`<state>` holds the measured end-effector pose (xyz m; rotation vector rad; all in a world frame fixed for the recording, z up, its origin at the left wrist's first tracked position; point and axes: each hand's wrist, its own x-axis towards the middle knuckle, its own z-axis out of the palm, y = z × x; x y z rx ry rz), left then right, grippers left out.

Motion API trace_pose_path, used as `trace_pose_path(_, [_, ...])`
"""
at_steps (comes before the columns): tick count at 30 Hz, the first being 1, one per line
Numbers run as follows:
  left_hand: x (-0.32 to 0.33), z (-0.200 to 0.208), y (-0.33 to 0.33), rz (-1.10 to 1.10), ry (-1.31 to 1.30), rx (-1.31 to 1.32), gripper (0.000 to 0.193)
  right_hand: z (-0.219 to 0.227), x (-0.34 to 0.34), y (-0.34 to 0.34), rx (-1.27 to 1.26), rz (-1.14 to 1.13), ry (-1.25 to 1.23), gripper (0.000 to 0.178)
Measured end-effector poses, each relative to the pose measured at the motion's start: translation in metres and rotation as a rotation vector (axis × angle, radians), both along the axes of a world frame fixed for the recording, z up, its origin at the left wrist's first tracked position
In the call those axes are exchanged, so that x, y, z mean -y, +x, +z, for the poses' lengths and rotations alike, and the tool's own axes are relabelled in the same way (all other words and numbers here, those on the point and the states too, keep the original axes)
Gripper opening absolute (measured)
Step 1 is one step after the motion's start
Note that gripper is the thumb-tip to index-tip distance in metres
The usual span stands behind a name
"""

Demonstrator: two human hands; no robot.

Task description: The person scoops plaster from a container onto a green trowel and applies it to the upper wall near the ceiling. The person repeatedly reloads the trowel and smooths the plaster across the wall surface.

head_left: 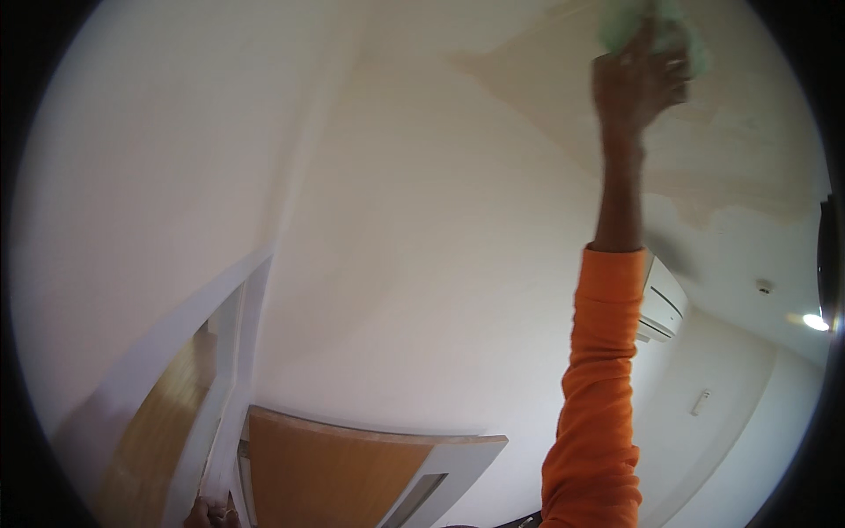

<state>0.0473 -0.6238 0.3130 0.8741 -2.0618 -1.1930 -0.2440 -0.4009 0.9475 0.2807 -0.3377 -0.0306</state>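
Observation:
My right hand (pixel 635 84), at the end of an orange sleeve, is raised high against the ceiling (pixel 528 66). Its fingers are closed on a pale green pad (pixel 620 25), blurred, so cloth or abrasive sheet I cannot tell. Around it the ceiling shows a beige, uneven patch (pixel 731 167) with ragged edges. Low on the left, my left hand (pixel 211 512) has its fingers curled at the edge of the white door frame (pixel 251 308). The lower picture edge cuts part of that hand off.
A wooden door (pixel 334 466) with a narrow glass pane stands open below. A white air conditioner (pixel 662 302) hangs on the wall behind my right arm. Farther right are a small ceiling fitting (pixel 764 287), a lit lamp (pixel 815 322) and a dark object (pixel 827 255) at the rim.

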Motion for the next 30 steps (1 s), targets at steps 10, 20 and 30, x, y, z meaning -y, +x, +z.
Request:
trace_pose_path(10, [-0.005, 0.004, 0.001, -0.009, -0.039, -0.075, 0.049, -0.071, 0.114, -0.177, 0.811, -0.041, 0.014, 0.083])
trace_pose_path(20, [0.005, -0.021, -0.001, 0.038, -0.076, -0.1, 0.045, -0.06, 0.086, -0.045, 0.375, 0.395, 0.003, 0.08])
trace_pose_path(30, [0.006, -0.022, -0.008, 0.041, -0.117, -0.15, 0.045, -0.046, 0.156, -0.104, 0.541, 0.283, -0.007, 0.085])
